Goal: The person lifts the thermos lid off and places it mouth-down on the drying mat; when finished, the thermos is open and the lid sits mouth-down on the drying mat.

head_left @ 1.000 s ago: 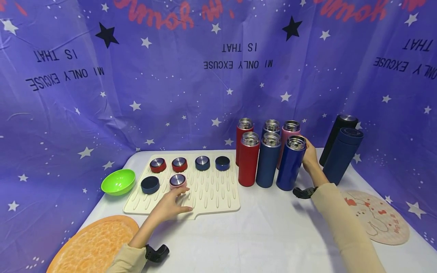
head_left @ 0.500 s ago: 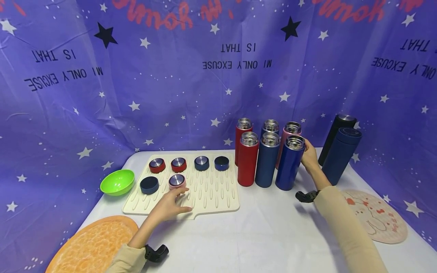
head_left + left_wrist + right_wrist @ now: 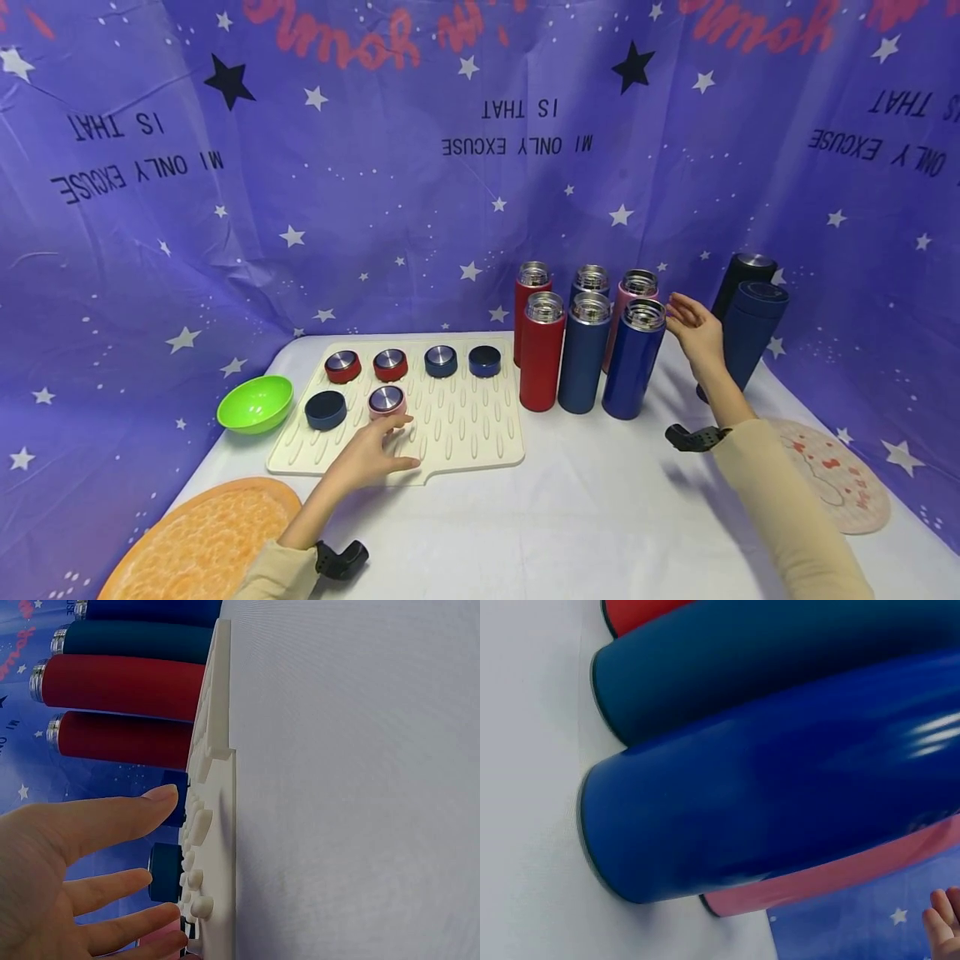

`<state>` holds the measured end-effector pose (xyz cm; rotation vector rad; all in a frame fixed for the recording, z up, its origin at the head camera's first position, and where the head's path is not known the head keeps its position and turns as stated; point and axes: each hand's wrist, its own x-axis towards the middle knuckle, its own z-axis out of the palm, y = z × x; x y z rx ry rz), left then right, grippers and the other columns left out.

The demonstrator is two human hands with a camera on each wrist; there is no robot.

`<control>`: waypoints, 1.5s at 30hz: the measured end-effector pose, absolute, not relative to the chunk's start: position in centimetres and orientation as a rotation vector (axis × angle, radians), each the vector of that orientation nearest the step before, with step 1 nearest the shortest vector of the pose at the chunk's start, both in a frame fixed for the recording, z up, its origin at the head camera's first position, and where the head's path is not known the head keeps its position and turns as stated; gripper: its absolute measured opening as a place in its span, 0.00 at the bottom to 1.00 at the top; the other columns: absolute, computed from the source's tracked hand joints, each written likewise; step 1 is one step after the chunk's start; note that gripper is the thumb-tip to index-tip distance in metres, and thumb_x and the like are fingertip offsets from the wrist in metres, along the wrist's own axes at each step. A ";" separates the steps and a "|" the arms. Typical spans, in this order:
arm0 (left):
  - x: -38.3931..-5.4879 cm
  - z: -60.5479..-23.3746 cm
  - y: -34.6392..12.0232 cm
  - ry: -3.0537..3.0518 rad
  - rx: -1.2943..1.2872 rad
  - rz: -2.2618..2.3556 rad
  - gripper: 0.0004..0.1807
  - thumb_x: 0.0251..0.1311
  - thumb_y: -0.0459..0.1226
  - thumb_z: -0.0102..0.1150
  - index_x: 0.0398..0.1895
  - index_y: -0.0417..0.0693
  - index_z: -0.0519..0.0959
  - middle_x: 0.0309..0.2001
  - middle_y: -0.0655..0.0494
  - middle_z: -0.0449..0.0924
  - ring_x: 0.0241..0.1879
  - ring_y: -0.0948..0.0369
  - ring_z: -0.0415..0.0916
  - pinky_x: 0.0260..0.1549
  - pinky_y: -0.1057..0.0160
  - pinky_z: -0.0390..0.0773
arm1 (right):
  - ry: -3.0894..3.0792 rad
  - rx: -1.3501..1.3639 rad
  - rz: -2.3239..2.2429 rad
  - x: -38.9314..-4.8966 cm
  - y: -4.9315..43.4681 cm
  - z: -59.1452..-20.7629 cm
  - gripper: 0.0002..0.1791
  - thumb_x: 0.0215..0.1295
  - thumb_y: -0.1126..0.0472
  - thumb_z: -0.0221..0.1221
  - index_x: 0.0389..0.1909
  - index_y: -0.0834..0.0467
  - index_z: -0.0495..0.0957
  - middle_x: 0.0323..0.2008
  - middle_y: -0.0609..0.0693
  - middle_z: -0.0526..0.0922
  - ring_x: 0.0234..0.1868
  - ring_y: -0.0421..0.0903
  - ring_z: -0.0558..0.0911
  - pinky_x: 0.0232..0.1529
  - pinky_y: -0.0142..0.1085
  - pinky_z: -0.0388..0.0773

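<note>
My left hand lies over the front of the cream drying board, fingers spread beside a pink lid with a steel top. It holds nothing; in the left wrist view the fingers hide part of that lid. To the right, my right hand is lifted with loose fingers, just right of a glossy blue flask and apart from it. Lidless flasks stand in two rows: red, navy and pink ones are among them. Only fingertips show in the right wrist view.
Further lids sit on the board: red, navy, glossy blue and dark. A green bowl is at left, an orange round mat in front. Two lidded flasks, black and navy, stand right, near a printed round mat.
My right hand has let go of the glossy blue flask and drawn back to the right. The flask stays in its row. My left hand is almost still.
</note>
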<state>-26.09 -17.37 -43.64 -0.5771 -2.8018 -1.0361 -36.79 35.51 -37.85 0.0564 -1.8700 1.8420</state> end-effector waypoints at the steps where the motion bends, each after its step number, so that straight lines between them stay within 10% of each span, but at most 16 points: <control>1: -26.1 -43.7 -17.4 -2.802 -0.579 -1.032 0.37 0.42 0.41 0.78 0.57 0.38 0.75 0.54 0.39 0.77 0.52 0.41 0.75 0.51 0.43 0.74 | -1.868 0.039 1.830 -36.5 35.4 -37.6 0.31 0.61 0.74 0.61 0.66 0.69 0.65 0.62 0.56 0.74 0.60 0.44 0.75 0.46 0.19 0.74; 12: -26.2 -43.9 -17.4 -2.813 -0.570 -1.031 0.37 0.42 0.42 0.78 0.58 0.39 0.75 0.55 0.40 0.76 0.55 0.42 0.73 0.53 0.44 0.73 | -1.889 -0.036 1.509 -32.9 34.8 -34.8 0.30 0.56 0.61 0.69 0.62 0.58 0.74 0.59 0.50 0.77 0.60 0.43 0.75 0.59 0.30 0.70; 45: -26.0 -44.2 -17.1 -2.845 -0.643 -0.989 0.39 0.39 0.40 0.79 0.58 0.38 0.75 0.47 0.43 0.79 0.48 0.48 0.75 0.51 0.46 0.74 | -1.671 -0.040 1.173 -26.8 39.2 -33.9 0.30 0.52 0.70 0.70 0.60 0.57 0.76 0.59 0.51 0.78 0.60 0.41 0.75 0.61 0.31 0.69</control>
